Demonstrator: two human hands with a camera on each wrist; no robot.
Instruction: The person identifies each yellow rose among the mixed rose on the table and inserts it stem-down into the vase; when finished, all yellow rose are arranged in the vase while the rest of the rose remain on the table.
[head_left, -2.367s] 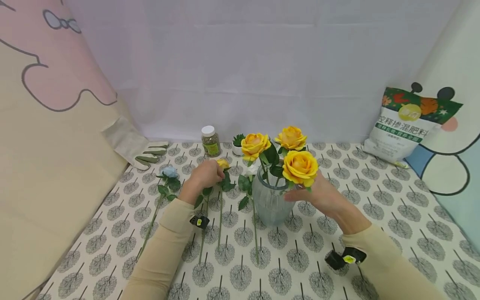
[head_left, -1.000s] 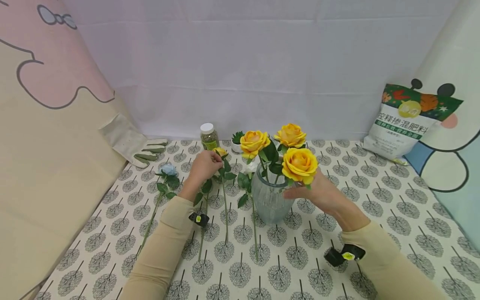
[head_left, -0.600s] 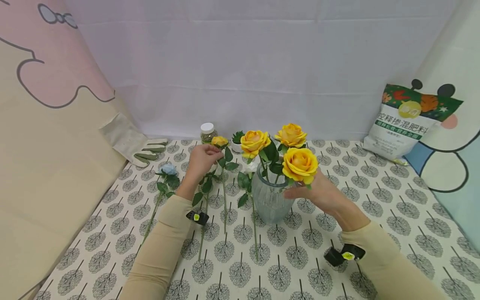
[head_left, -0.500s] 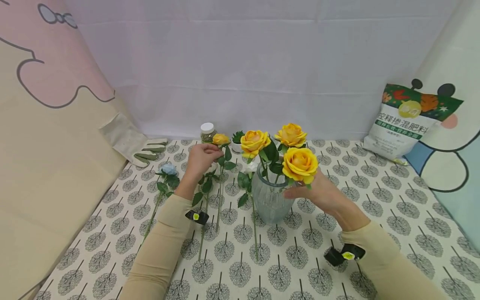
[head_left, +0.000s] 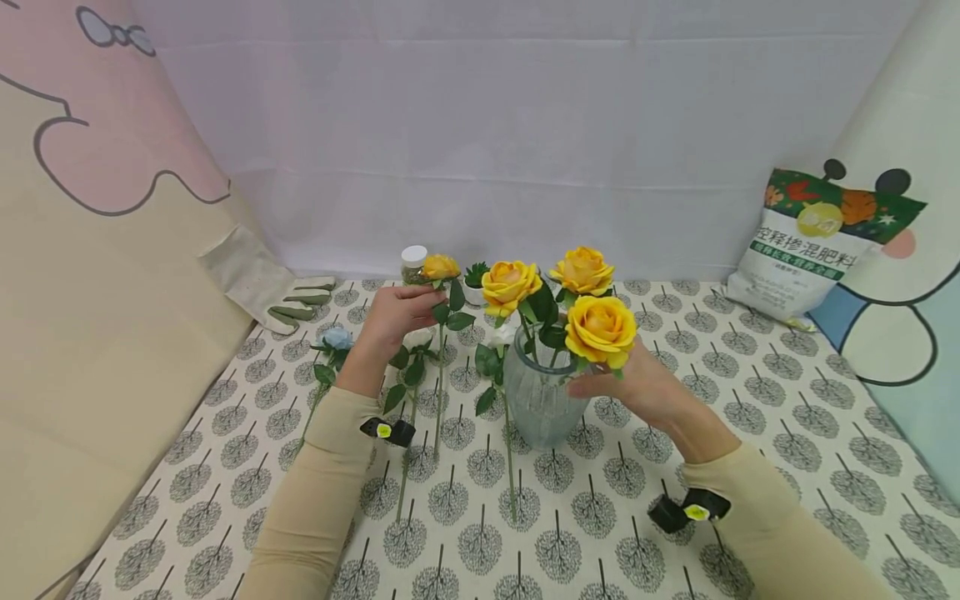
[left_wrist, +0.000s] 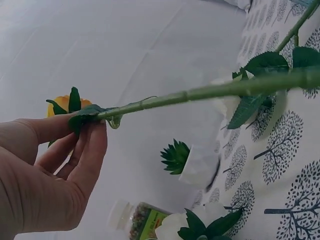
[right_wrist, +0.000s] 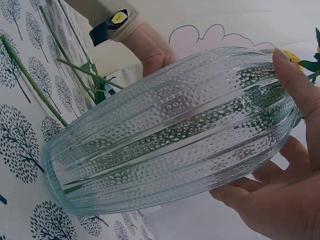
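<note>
My left hand [head_left: 397,319] pinches the stem of a yellow rose [head_left: 440,267] just below its bloom. Raised bloom-up, that rose has its green stem [left_wrist: 200,93] running away from my fingertips in the left wrist view. At centre stands a ribbed clear glass vase [head_left: 543,408] holding three yellow roses [head_left: 600,333]. My right hand [head_left: 645,383] grips the vase near its rim from the right; the right wrist view shows thumb and fingers around the glass [right_wrist: 165,140]. On the cloth lie a blue rose [head_left: 336,338] and two white ones, one [head_left: 502,335] partly behind the vase.
Behind the raised rose are a white-lidded jar [head_left: 413,256] and a small potted succulent [head_left: 476,279]. A work glove [head_left: 262,283] lies at the back left. A fertilizer bag [head_left: 798,258] leans at the back right. Tree-patterned cloth [head_left: 600,542] covers the table.
My left hand has taken the yellow rose up from the cloth, moving it upward and slightly away; its bloom now stands higher. The right hand and vase have stayed put.
</note>
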